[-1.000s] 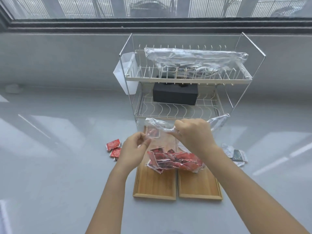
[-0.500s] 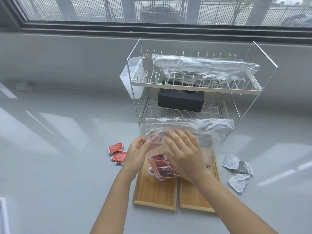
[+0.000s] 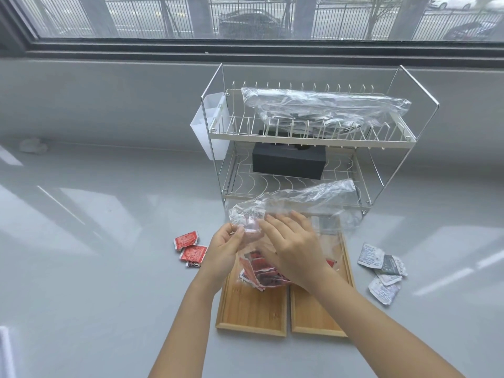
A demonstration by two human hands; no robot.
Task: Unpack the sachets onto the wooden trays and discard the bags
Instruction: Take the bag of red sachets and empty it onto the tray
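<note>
Two wooden trays lie side by side in front of me, the left tray [image 3: 252,309] and the right tray [image 3: 316,315]. Above them I hold a clear plastic bag [image 3: 308,200] with red sachets [image 3: 259,271] bunched at its bottom. My left hand [image 3: 225,246] pinches the bag's left edge. My right hand [image 3: 293,248] lies flat with fingers spread against the bag's front, over the sachets. A second clear bag [image 3: 324,107] with dark contents rests on the top shelf of the wire rack [image 3: 305,137].
Two loose red sachets [image 3: 189,246] lie on the grey counter left of the trays. Three white and dark sachets [image 3: 383,268] lie to the right. A black box [image 3: 289,160] sits on the rack's lower shelf; a white cup [image 3: 211,126] hangs at its left.
My right hand let go of the bag's top and came down flat against its front. The bag's upper part rose and flopped toward the rack. The camera tilted upward.
</note>
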